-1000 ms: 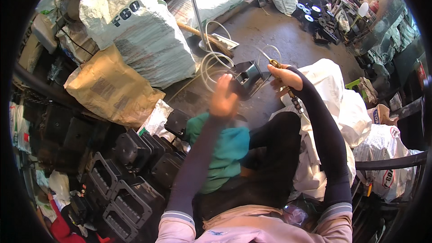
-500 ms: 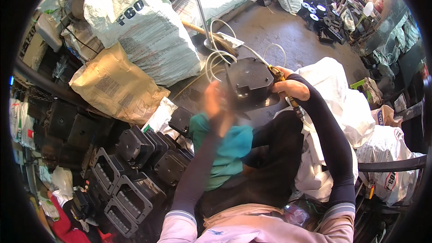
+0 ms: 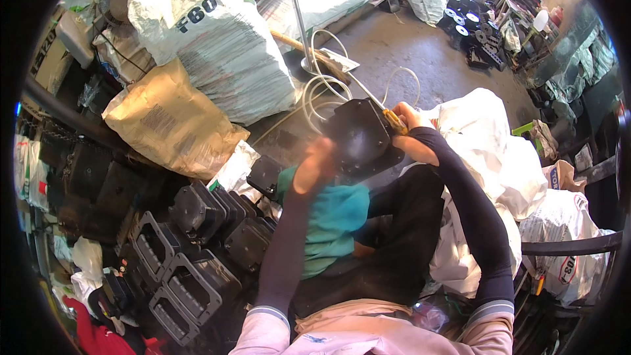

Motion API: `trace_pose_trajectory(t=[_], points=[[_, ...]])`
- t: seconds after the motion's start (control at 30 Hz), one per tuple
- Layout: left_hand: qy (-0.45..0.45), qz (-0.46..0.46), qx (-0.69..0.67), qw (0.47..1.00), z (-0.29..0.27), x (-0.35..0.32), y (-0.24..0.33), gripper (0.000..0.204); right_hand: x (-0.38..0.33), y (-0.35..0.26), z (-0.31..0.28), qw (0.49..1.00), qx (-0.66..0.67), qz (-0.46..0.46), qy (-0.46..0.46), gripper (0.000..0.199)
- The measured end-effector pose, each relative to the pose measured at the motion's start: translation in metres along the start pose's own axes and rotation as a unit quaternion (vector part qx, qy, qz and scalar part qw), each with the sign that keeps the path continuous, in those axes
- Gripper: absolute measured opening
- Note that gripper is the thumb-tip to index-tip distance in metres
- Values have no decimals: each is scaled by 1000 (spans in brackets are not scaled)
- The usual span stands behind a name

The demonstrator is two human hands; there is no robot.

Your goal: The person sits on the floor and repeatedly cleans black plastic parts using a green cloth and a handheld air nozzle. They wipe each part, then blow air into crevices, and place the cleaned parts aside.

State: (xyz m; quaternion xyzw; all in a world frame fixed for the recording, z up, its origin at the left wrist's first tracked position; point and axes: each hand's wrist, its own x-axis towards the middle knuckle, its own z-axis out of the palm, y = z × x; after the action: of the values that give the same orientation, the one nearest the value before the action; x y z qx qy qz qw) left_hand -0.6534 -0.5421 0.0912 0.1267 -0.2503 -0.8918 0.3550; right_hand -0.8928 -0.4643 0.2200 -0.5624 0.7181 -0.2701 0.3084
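Note:
A black plastic housing (image 3: 358, 133) with a broad smooth face is tilted above my lap. My right hand (image 3: 413, 133) is closed around a slim yellow tool (image 3: 394, 120) at the housing's right edge. A pale, thin hose (image 3: 363, 85) runs up to that tool; its exact kind I cannot make out. Beside the housing's left edge is my left hand (image 3: 315, 163), smeared by motion, so its fingers do not show clearly and I cannot tell whether it touches the part. A teal cloth (image 3: 335, 223) lies over my left leg, below that hand.
Several similar black housings (image 3: 197, 210) are stacked at lower left, beside open black frames (image 3: 190, 289). A brown paper sack (image 3: 171, 121) and large white sack (image 3: 217, 52) stand at left. White sacks (image 3: 486, 151) crowd my right. A broom (image 3: 322, 62) lies ahead near hose loops.
The housing has turned and tilted, showing more of its smooth face. My left hand has dropped slightly. The tool in my right hand has swung to a different angle.

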Motion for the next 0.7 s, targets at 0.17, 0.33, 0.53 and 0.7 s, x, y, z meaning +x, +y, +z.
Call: trace_pose_trajectory(t=[0.17,0.33,0.53,0.7], points=[[104,26,47,993,1,24,10,43,-17,-15,0,991,-95,0,99,44],[272,243,178,914,-7,62,19,56,-51,-20,10,969,-245,22,-19,41],[301,289,243,876,-11,76,6,73,-37,-32,41,946,-313,69,41,43],[354,281,287,845,-5,71,6,75,-17,-51,52,945,-306,-28,109,24]])
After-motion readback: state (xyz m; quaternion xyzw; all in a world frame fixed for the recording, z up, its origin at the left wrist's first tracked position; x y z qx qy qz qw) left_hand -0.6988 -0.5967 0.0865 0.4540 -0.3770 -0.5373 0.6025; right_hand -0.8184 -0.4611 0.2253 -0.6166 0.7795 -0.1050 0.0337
